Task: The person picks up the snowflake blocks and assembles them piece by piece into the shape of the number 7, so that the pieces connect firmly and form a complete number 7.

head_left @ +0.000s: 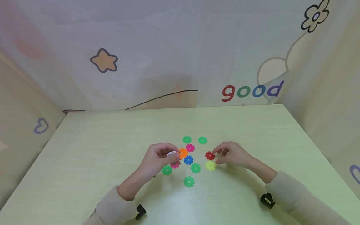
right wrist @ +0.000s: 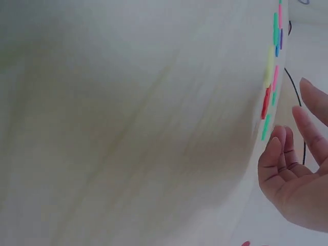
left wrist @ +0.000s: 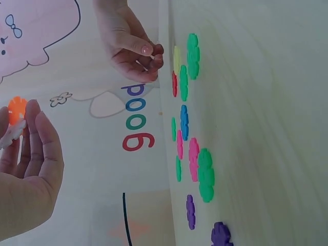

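My left hand (head_left: 157, 159) pinches a white notched plastic disc (head_left: 172, 153) with an orange disc (head_left: 183, 153) against it; the two look joined. In the left wrist view the orange disc (left wrist: 17, 109) stands above the white disc (left wrist: 12, 134). My right hand (head_left: 234, 153) is beside a red disc (head_left: 209, 155) and a yellow disc (head_left: 210, 165), fingers loosely bent and thumb apart. Nothing shows in its grasp in the right wrist view. Whether a fingertip touches the red disc I cannot tell. A pink disc (head_left: 174, 166) is partly hidden by my left hand.
Several green discs (head_left: 195, 168), a blue disc (head_left: 188, 160) and another pink disc (head_left: 190, 147) lie flat between the hands on the pale table (head_left: 112, 131). Two purple discs (left wrist: 190, 211) show in the left wrist view. A printed curtain (head_left: 157, 47) stands behind the table.
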Demonstrator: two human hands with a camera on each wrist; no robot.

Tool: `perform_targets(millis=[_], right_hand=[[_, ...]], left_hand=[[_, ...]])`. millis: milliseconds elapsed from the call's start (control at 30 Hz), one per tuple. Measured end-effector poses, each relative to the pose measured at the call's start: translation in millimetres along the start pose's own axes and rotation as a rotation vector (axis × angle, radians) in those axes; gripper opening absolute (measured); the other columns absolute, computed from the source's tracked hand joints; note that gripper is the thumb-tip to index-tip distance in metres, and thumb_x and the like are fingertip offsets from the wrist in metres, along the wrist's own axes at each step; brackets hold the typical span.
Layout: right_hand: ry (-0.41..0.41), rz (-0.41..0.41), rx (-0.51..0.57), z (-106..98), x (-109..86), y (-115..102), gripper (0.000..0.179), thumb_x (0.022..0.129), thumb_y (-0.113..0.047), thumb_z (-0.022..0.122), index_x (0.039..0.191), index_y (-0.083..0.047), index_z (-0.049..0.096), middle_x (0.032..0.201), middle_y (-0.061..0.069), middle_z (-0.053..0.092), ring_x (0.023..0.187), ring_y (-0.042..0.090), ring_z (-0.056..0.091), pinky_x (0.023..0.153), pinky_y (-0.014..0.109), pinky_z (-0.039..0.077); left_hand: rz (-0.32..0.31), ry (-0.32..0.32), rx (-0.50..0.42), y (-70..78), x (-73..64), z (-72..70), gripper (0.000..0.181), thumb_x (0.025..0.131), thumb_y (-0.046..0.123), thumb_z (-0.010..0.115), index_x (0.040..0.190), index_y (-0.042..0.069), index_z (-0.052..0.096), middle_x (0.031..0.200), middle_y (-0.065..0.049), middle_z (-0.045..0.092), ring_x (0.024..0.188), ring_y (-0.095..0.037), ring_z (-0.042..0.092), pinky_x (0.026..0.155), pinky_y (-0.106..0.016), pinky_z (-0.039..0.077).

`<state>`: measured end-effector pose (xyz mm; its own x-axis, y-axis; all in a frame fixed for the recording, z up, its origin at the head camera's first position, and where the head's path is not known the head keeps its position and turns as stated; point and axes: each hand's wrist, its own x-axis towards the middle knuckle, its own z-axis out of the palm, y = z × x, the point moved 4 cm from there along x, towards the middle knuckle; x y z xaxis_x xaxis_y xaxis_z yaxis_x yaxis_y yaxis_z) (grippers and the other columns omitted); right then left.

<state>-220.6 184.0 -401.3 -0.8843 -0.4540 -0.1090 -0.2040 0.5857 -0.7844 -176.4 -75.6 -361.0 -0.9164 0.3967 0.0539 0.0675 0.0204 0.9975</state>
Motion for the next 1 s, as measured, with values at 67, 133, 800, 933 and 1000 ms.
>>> perform_targets(millis=[67,133,800,933,1000], right_hand=[[-0.009,0.009,-0.005,-0.6,1.5,3.8,0.030,0.073,-0.009,0.075,0.101,-0.003,0.067,0.087,0.008,0.057,0.071,0.020,0.050,0.057,0.026,0.043],[-0.011,0.016,-0.018,-1.4,3.7,7.5,0.030,0.073,-0.010,0.075,0.101,-0.003,0.067,0.087,0.008,0.058,0.073,0.020,0.049,0.061,0.027,0.043],[-0.031,0.009,-0.151,6.3,24.6,14.6,0.028,0.073,-0.010,0.075,0.100,-0.008,0.071,0.083,0.001,0.054,0.078,0.019,0.046,0.062,0.029,0.042],[-0.036,0.008,-0.120,7.6,25.4,10.4,0.024,0.072,-0.008,0.075,0.096,-0.008,0.070,0.085,0.002,0.055,0.081,0.020,0.046,0.065,0.029,0.043],[-0.035,0.022,-0.116,8.3,26.2,9.3,0.024,0.072,-0.009,0.075,0.095,-0.008,0.069,0.085,0.002,0.055,0.082,0.020,0.046,0.065,0.029,0.042]], left_hand=[[0.003,-0.005,0.004,-0.2,-0.8,-0.9,0.017,0.084,0.006,0.064,0.097,-0.005,0.061,0.085,-0.012,0.065,0.077,-0.038,0.062,0.071,-0.030,0.053],[0.007,-0.012,0.002,-0.4,-1.4,-1.4,0.017,0.084,0.006,0.064,0.097,-0.005,0.061,0.084,-0.012,0.065,0.077,-0.040,0.061,0.071,-0.030,0.053],[0.053,-0.073,-0.015,4.0,-6.6,0.7,0.015,0.083,0.001,0.064,0.095,-0.007,0.061,0.084,-0.013,0.065,0.072,-0.021,0.065,0.069,-0.031,0.054],[0.066,-0.088,-0.010,3.8,-5.8,0.7,0.016,0.083,0.001,0.063,0.095,-0.008,0.061,0.085,-0.014,0.065,0.072,-0.023,0.065,0.068,-0.030,0.053],[0.068,-0.091,-0.011,3.5,-5.5,0.8,0.015,0.083,0.000,0.063,0.095,-0.008,0.061,0.085,-0.014,0.065,0.073,-0.025,0.065,0.068,-0.030,0.053]])
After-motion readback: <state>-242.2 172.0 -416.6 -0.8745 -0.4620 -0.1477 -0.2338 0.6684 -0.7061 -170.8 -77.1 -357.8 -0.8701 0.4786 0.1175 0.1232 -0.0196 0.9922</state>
